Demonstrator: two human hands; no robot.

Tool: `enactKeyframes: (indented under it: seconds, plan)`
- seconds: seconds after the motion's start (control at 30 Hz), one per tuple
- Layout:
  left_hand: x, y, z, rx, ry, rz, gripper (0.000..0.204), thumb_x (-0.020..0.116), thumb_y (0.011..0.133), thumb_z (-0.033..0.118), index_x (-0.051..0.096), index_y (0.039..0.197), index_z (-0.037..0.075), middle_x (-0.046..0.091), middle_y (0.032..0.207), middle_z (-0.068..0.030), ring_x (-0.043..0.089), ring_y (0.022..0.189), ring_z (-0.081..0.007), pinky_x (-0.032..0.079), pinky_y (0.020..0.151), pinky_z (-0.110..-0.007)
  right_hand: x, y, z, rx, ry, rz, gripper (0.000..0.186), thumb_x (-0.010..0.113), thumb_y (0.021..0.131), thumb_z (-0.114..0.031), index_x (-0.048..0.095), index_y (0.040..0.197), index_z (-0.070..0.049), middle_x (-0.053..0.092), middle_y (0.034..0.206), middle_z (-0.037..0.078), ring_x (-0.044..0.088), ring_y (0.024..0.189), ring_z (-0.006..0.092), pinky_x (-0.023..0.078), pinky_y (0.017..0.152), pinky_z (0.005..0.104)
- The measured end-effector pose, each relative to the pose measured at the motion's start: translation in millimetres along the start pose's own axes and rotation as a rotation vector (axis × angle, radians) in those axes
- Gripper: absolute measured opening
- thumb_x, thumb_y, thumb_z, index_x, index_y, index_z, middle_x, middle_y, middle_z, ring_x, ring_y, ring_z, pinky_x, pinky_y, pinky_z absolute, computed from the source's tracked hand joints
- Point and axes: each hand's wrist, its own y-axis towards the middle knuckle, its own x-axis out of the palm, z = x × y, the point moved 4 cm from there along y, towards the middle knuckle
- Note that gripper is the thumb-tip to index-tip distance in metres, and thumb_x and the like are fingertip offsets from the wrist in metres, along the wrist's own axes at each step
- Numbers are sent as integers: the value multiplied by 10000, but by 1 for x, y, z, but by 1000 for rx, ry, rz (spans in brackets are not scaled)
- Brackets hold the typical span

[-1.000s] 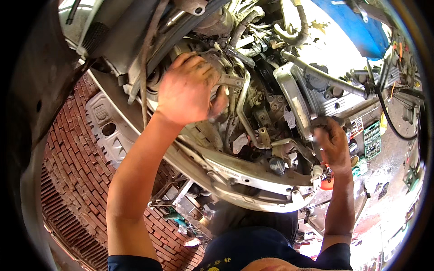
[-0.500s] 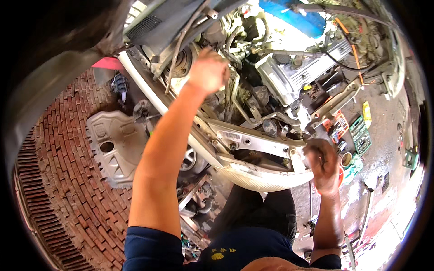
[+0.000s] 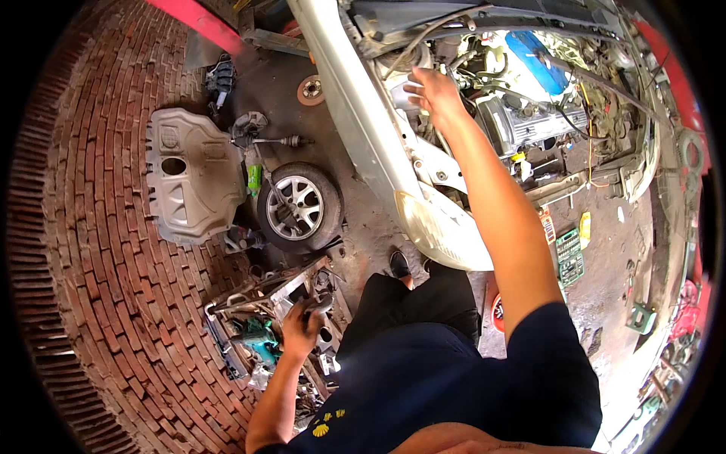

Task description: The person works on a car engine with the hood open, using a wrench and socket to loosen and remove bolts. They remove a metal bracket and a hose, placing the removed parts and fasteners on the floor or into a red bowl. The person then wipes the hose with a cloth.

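Note:
My right hand [image 3: 436, 94] is over the near-left part of a car's engine bay, beside the inner fender [image 3: 412, 140]. Its fingers are spread and point left, and nothing shows in them. At the lower left, my left hand [image 3: 298, 337] hovers over a cluttered tool cart [image 3: 333, 276]. Those fingers look dark, partly curled and apart. Dark parts lie right behind them, so contact cannot be made out. Near the hand in the cart is a teal power tool [image 3: 261, 340]. A silver engine cover [image 3: 541, 125] and a pale headlight [image 3: 439, 231] belong to the car.
Left of the car lie a wheel with a tire [image 3: 301, 206], a grey-beige shield panel [image 3: 198, 200], a drive shaft [image 3: 276, 141] and a rusty brake disc [image 3: 311, 91] on the ground. On the right are a green socket case [image 3: 569, 257] and a red-rimmed round container [image 3: 497, 312].
The view has swung left. My left hand has left the engine bay for the tool cart. My right hand has gone from beside the headlight to the inner fender, its fingers spread.

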Motion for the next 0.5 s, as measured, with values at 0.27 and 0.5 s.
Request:
enactKeyframes:
  seconds: [0.27, 0.5]
  plan:
    - [14, -122, -79, -352, -549, 401, 240, 632, 1023, 119, 639, 1194, -49, 722, 1064, -95, 666, 973, -161, 506, 899, -282, 61, 57, 2, -255, 114, -31, 162, 677, 1004, -171, 625, 1025, -19, 668, 864, 78, 642, 733, 168, 539, 657, 336]
    - [15, -22, 22, -47, -324, 221, 257, 687, 980, 212, 704, 1142, 14, 733, 1047, -144, 700, 983, -287, 524, 912, -366, 78, -186, 39, -182, 353, -262, 146, 621, 1033, -151, 627, 1113, -28, 710, 1036, 114, 669, 881, 182, 547, 790, 342]
